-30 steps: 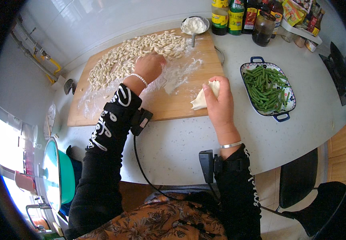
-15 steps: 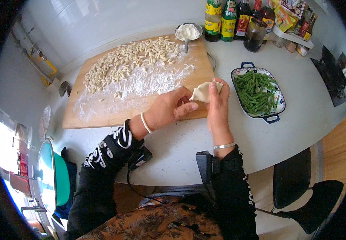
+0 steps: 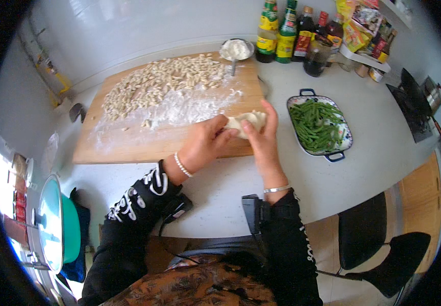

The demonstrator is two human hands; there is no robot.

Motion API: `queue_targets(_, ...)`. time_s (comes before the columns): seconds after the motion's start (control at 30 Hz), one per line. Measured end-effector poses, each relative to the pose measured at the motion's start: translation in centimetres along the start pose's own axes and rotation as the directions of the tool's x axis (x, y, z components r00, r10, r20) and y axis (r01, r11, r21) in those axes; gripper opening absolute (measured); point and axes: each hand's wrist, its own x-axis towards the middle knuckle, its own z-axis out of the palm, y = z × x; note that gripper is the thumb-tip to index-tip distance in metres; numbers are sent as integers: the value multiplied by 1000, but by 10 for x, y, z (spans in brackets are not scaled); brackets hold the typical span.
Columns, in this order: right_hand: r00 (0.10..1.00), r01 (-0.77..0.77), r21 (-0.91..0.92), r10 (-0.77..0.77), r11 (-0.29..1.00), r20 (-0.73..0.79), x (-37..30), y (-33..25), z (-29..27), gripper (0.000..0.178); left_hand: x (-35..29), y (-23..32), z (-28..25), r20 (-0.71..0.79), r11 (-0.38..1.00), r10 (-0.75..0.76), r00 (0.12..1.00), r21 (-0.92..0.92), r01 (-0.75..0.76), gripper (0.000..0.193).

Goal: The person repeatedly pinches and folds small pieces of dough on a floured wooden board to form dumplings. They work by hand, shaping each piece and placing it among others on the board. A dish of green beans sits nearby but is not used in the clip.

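A pale, soft piece of dough is held above the right front part of a wooden board. My left hand has its thumb and fingertips closed on the dough's left end. My right hand grips the other side, its thumb pressed on the near face and its fingers behind, partly hidden. Many small curled dough pieces cover the far part of the board. White flour is spread between them and my hands.
A round metal dish of flour with a handle sits at the board's far right corner. To the right is a patterned tray of green beans. Bottles line the wall, and a teal pot stands at left.
The right thumb has shifted left across the dough, and its index finger now points up. The dough looks more folded between my hands. The whole view has shifted slightly.
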Motion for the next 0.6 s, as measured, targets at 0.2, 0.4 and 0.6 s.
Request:
queue_targets(0.2,862,497,-436,-484,750,149,5,3,2,53,-2,-12,0,6,961,-117,993,-253,115,18)
queue_targets(0.4,893,445,-341,-382,828,239,-2,1,8,47,-1,-12,0,66,909,-160,985,-378,173,20)
queue_targets(0.6,896,443,-451,-367,775,250,-4,-5,4,36,-2,-2,-16,22,996,30,999,87,-32,20)
